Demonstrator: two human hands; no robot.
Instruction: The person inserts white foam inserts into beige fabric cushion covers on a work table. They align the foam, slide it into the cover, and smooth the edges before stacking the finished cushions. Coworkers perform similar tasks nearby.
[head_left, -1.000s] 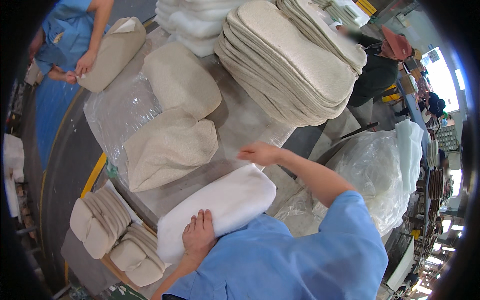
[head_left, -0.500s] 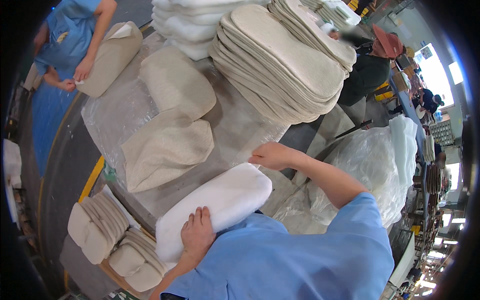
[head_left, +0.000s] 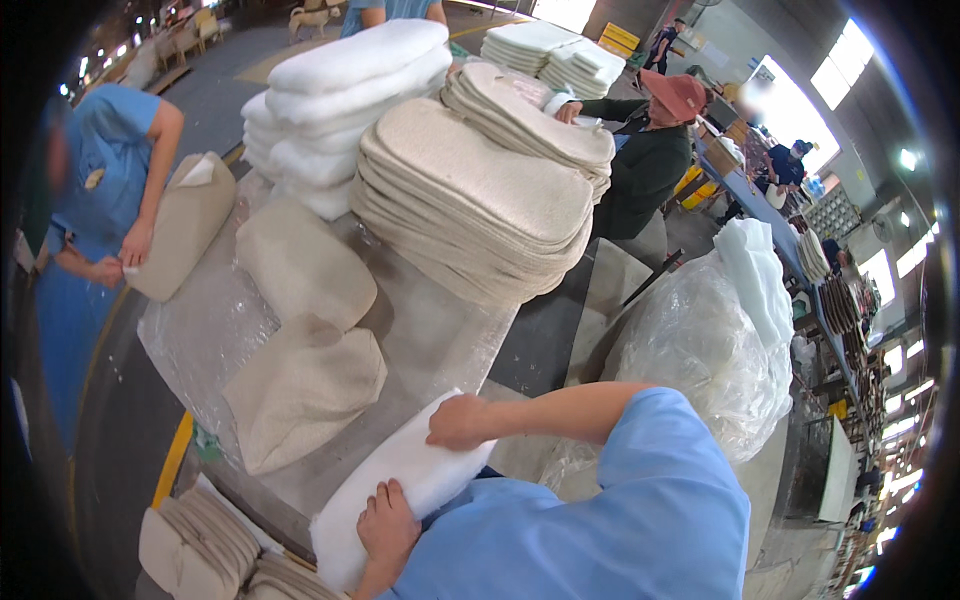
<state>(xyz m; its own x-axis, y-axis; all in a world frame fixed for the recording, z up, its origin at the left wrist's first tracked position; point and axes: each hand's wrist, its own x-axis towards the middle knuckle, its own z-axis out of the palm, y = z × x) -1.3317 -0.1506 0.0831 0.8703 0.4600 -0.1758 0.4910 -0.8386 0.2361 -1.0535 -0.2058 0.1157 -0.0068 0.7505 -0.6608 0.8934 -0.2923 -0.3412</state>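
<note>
A thick white fibre pad (head_left: 350, 505) lies at the table's near edge, against my body. My left hand (head_left: 390, 522) rests on its near side with fingers stretched across the top, open. At the pad's far right end my right hand (head_left: 460, 422) is closed, its fingers curled into the wadding; the fingertips are partly hidden. Just beyond the pad lies a crumpled beige fabric cover (head_left: 305, 395), with a fuller, rounded beige cushion (head_left: 305, 262) behind it.
A tall stack of beige cushion pieces (head_left: 480, 165) and piled white pads (head_left: 350, 75) stand at the back. A co-worker at left handles a beige cushion (head_left: 185, 235). At right sits a plastic-wrapped bundle (head_left: 690, 340). More beige pieces (head_left: 195, 540) lie at lower left.
My right hand has moved left and nearer, from the pad's far corner onto its end, and the white pad looks shorter. My left hand stays on it. The view has shifted.
</note>
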